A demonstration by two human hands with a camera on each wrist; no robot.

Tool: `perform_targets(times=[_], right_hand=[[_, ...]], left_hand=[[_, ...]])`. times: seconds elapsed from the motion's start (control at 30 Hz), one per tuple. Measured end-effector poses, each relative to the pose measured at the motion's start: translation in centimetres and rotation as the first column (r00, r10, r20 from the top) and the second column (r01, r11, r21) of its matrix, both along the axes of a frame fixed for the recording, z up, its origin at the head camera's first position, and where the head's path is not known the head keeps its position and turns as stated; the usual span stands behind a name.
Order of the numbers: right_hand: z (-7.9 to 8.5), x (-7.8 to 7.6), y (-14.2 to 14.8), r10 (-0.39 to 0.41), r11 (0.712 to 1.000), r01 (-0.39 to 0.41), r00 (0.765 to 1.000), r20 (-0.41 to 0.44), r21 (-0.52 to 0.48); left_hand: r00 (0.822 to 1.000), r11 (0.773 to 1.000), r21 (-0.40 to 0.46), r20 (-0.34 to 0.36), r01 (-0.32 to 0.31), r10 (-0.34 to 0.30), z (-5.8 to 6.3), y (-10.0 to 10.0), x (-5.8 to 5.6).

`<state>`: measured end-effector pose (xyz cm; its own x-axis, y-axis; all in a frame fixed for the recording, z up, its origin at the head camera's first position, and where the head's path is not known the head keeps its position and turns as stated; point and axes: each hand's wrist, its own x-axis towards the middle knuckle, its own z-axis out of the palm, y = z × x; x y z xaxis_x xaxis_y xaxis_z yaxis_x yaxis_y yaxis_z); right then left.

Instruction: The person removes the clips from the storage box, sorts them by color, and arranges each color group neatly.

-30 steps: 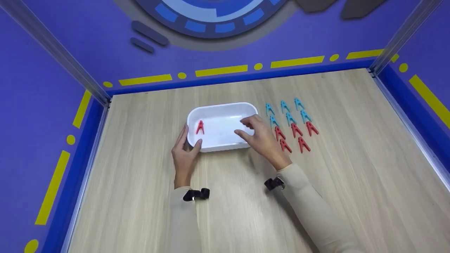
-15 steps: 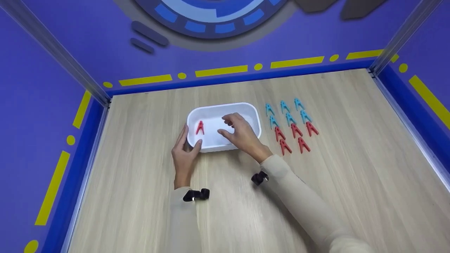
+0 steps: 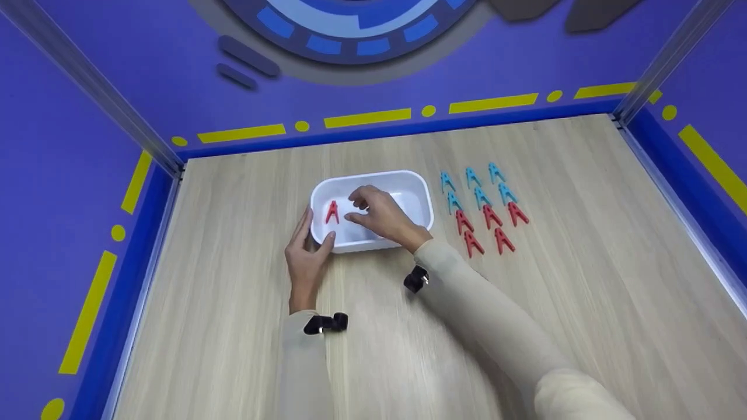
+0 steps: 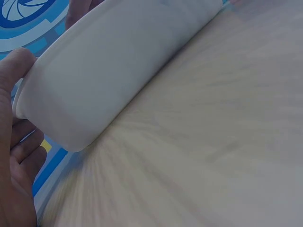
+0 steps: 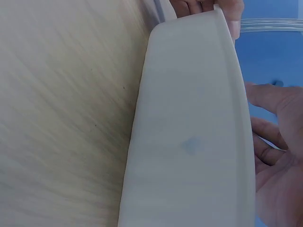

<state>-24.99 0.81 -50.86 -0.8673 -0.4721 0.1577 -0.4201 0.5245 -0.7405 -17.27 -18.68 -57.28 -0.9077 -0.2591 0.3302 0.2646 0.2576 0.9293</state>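
A white plastic tray (image 3: 415, 202) rests on the table, with one red clothespin (image 3: 332, 212) lying at the left of its floor. My left hand (image 3: 305, 261) grips the tray's left end, thumb over the rim and fingers along the outer wall. Over the middle of the tray is my right hand (image 3: 380, 214), its thumb and fingers apart with nothing between them. Its fingertips are just right of the red clothespin. In the right wrist view, the tray's wall (image 5: 189, 118) hides part of the right hand (image 5: 281, 142).
Right of the tray, several blue clothespins (image 3: 480, 197) lie in rows on the wooden table (image 3: 233, 262). Several red clothespins (image 3: 492, 216) lie just in front of them. Blue-purple panels (image 3: 70, 175) enclose the table at the back and sides.
My right hand has moved left across the tray, from its right end to beside the red clothespin. The left hand and the tray have stayed in place.
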Motion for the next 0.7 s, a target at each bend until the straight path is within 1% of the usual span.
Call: perform_targets(times=[0.1, 0.17, 0.23, 0.5, 0.7], right_hand=[[-0.3, -0.5, -0.5, 0.037, 0.999, -0.037, 0.999, 0.025, 0.001], [-0.6, -0.7, -0.8, 0.045, 0.999, -0.045, 0.998, 0.046, 0.001], [-0.8, -0.9, -1.1, 0.046, 0.999, -0.046, 0.997, 0.065, -0.002], [-1.7, -1.9, -1.9, 0.035, 0.999, -0.038, 0.992, 0.123, 0.024], [-2.0, -2.4, -2.8, 0.025, 0.998, -0.034, 0.984, 0.177, 0.049]], left_hand=[[1.0, 1.0, 0.008, -0.005, 0.008, -0.008, 1.3, 0.2, 0.6], [1.0, 1.0, 0.007, -0.012, 0.013, -0.013, 2.1, 0.4, 1.0], [1.0, 1.0, 0.004, -0.017, 0.015, -0.015, 2.3, 0.4, 1.1], [0.999, 1.0, 0.0, -0.026, 0.019, -0.019, 2.4, 0.5, 1.2], [0.999, 1.0, -0.006, -0.027, 0.02, -0.02, 2.5, 0.5, 1.2]])
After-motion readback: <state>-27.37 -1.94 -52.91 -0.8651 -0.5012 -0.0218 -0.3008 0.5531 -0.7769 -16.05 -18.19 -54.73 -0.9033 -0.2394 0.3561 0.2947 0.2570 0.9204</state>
